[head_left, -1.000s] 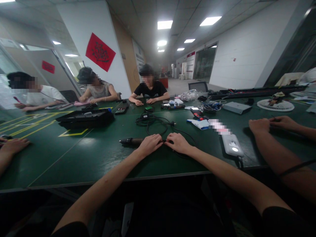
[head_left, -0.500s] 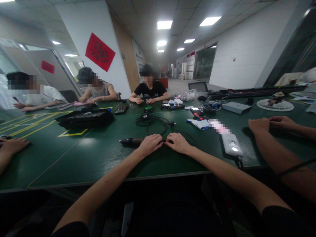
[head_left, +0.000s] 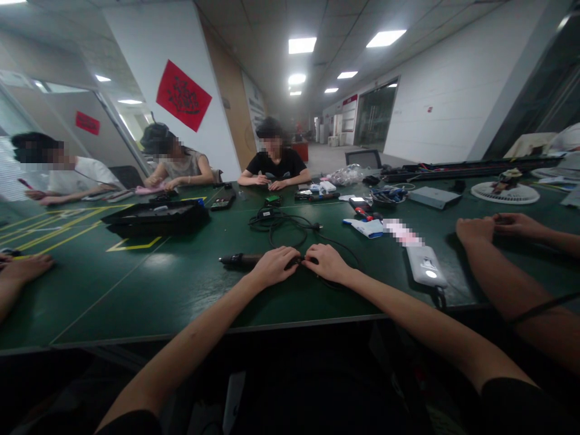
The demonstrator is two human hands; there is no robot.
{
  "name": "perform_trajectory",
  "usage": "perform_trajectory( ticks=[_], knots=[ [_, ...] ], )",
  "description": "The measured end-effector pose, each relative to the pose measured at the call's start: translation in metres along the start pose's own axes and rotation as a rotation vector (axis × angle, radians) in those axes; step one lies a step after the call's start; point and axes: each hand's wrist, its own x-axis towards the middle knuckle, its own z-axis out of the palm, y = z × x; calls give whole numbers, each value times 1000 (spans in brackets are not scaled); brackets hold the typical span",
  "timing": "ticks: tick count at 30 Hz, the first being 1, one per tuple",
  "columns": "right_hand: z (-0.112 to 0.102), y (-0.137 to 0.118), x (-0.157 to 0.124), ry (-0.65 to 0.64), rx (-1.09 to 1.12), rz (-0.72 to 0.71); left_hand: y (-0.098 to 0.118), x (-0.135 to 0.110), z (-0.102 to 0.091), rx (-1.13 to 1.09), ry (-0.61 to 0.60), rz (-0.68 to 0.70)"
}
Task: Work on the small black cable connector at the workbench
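A dark corded tool that looks like an electric screwdriver [head_left: 240,260] lies on the green table, its narrow tip pointing left. My left hand [head_left: 276,266] is closed around the tool's rear end, palm down. Close beside it, my right hand [head_left: 327,263] pinches the black cable [head_left: 345,246] where it meets the tail of the tool. The fingertips of both hands nearly touch, and they hide the joint between tool and cable. Beyond the hands the cable runs into a loose coil with a plug [head_left: 318,227].
A black tray [head_left: 156,225] stands at left. To the right are a blue-white packet [head_left: 368,228], a white device [head_left: 426,266] and a co-worker's hands [head_left: 475,232]. A grey box [head_left: 435,197] and a white fan-like disc [head_left: 505,193] sit farther back. Several people work around the table.
My left fingers have shifted slightly at the tool's rear end, showing a bit more of it. My right hand stays nearly still. The person opposite has moved their hands a little.
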Motion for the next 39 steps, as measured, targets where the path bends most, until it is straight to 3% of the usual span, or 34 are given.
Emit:
perform_trajectory(
  ticks=[17, 22, 29, 39],
  knots=[
    [2, -1, 1, 10, -20, 1, 1, 0, -1, 9, 3, -39],
    [1, -2, 1, 12, -20, 4, 0, 0, 0, -11, 4, 17],
    [1, -2, 1, 13, -14, 5, 1, 1, 2, 66, 10, -30],
    [2, -1, 1, 10, -33, 3, -2, 1, 2, 58, 27, 11]
  ],
)
